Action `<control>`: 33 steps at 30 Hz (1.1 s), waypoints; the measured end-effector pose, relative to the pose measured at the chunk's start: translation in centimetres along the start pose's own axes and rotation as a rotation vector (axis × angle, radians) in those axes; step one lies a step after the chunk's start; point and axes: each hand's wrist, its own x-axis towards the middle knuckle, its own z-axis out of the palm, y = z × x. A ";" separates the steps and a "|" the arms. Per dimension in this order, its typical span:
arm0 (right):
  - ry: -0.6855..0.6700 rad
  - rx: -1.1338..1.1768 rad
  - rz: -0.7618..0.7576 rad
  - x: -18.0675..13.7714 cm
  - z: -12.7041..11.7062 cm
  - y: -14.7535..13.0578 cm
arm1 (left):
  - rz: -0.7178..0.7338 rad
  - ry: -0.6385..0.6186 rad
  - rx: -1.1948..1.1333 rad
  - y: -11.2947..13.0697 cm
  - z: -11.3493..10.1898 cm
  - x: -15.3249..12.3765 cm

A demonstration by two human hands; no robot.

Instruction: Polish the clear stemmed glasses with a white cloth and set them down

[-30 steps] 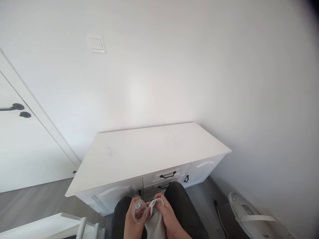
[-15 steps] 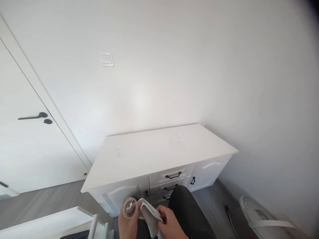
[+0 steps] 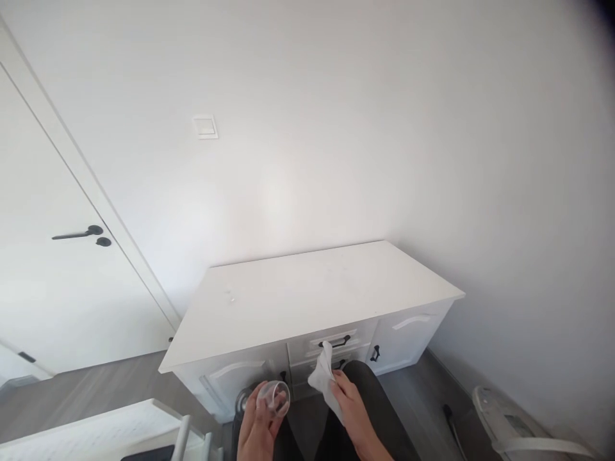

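Note:
My left hand is closed around a small clear cup, whose round mouth tilts to the right. In my right hand a white cloth is gripped, its upper end sticking up in front of the drawers. Cup and cloth are apart, both held above my legs. A shiny round edge shows just left of my left fingers; what it belongs to is hidden.
Ahead stands a white cabinet with black handles and small clear spots or droplets on its top. At the lower left is a white rack with a dark flat object. A pale appliance sits at the lower right. A door is at the left.
My hands have moved apart. The cloth came away from the cup and swung up to the right, while the cup shifted right and tipped. The view has moved slightly.

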 end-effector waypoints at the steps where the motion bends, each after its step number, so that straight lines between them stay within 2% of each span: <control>1: 0.007 0.031 0.020 -0.3 0.1 -0.4 | 0.112 0.050 0.047 -0.5 0.6 -0.3; 3: -0.016 0.038 0.055 -1.4 0.4 -0.7 | 0.306 0.097 0.150 -1.3 2.0 -1.0; 4: -0.050 0.013 0.045 -2.2 0.7 -0.7 | 0.351 0.108 0.199 -1.5 2.6 -1.4; 6: -0.210 -0.044 -0.056 -3.8 1.2 -0.5 | 0.366 0.141 0.280 -1.3 3.6 -2.2; 8: -0.433 -0.025 -0.179 -4.7 1.3 -0.6 | 0.328 0.147 0.364 -0.4 4.3 -2.8; 10: -0.624 -0.061 -0.301 -4.6 0.8 -1.3 | 0.225 0.065 0.433 0.6 4.7 -3.3; 12: -0.735 -0.226 -0.435 -3.8 -0.1 -2.4 | 0.103 -0.060 0.476 1.2 5.4 -3.7; 13: -0.744 -0.322 -0.490 -3.4 -0.4 -2.9 | 0.071 -0.112 0.493 1.4 5.8 -3.9; 15: -0.699 -0.444 -0.535 -3.0 -0.8 -3.4 | 0.093 -0.194 0.524 1.2 6.8 -4.1; 17: -0.620 -0.461 -0.489 -3.2 -0.8 -3.3 | 0.154 -0.282 0.548 1.0 7.6 -4.4; 20: -0.367 -0.433 -0.470 -3.8 -1.0 -2.6 | 0.096 -0.392 0.642 1.2 7.9 -4.9; 22: -0.148 -0.378 -0.478 -3.8 -1.7 -2.7 | 0.128 -0.330 0.796 2.0 7.5 -5.5; 23: -0.073 -0.337 -0.449 -3.7 -2.1 -3.0 | 0.227 -0.255 0.878 2.5 7.3 -5.8; 25: -0.066 -0.235 -0.321 -3.4 -2.9 -3.8 | 0.538 -0.129 1.004 3.5 7.2 -6.2; 26: -0.103 -0.174 -0.253 -3.3 -3.2 -4.2 | 0.676 -0.154 1.055 3.7 7.2 -6.3; 27: -0.145 -0.109 -0.195 -3.3 -3.3 -4.4 | 0.758 -0.255 1.100 3.7 7.3 -6.1; 29: -0.202 0.015 -0.128 -3.5 -3.1 -4.2 | 0.755 -0.520 1.188 3.0 7.4 -5.5; 30: -0.219 0.064 -0.110 -3.6 -2.8 -4.0 | 0.720 -0.593 1.234 2.3 7.3 -5.0; 31: -0.231 0.099 -0.100 -3.8 -2.5 -3.7 | 0.704 -0.604 1.281 1.6 7.1 -4.5; 33: -0.258 0.112 -0.110 -4.2 -2.2 -3.4 | 0.765 -0.544 1.364 0.3 6.0 -3.4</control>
